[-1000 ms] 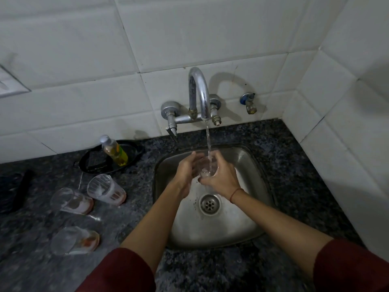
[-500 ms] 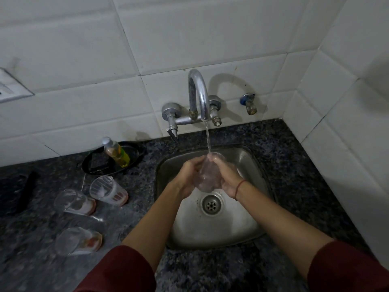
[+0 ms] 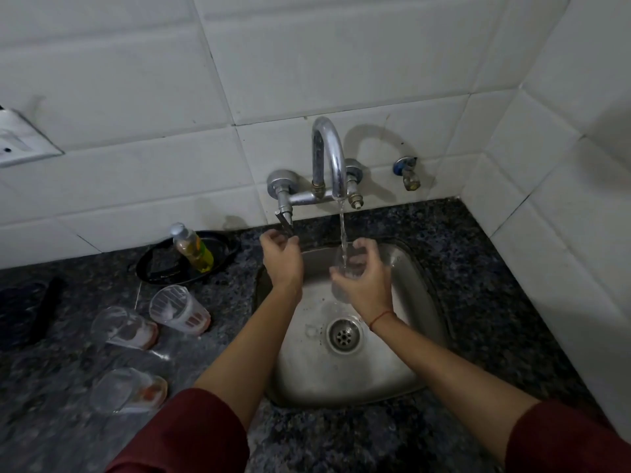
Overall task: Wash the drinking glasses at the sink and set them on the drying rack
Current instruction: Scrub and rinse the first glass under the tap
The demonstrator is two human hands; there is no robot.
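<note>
My right hand (image 3: pixel 363 283) grips a clear drinking glass (image 3: pixel 345 268) upright over the steel sink (image 3: pixel 420 302), and the water stream from the chrome tap (image 3: pixel 327 155) runs into it. My left hand (image 3: pixel 281 257) is up at the tap's left lever handle (image 3: pixel 286 218), its fingers curled around the lever's lower end. Three more clear glasses with reddish bases lie on their sides on the dark granite counter to the left: one nearest the sink (image 3: pixel 179 308), one beside it (image 3: pixel 124 327), one closer to me (image 3: pixel 128 390).
A dish-soap bottle (image 3: pixel 193 249) lies in a black oval tray (image 3: pixel 157 264) behind the glasses. A black object (image 3: pixel 44 312) lies at the far left. White tiled walls close the back and right. A small valve (image 3: pixel 408 172) sticks out right of the tap.
My left hand has let go of the glass and moved up left to the tap lever. The right hand now holds the glass alone under the stream.
</note>
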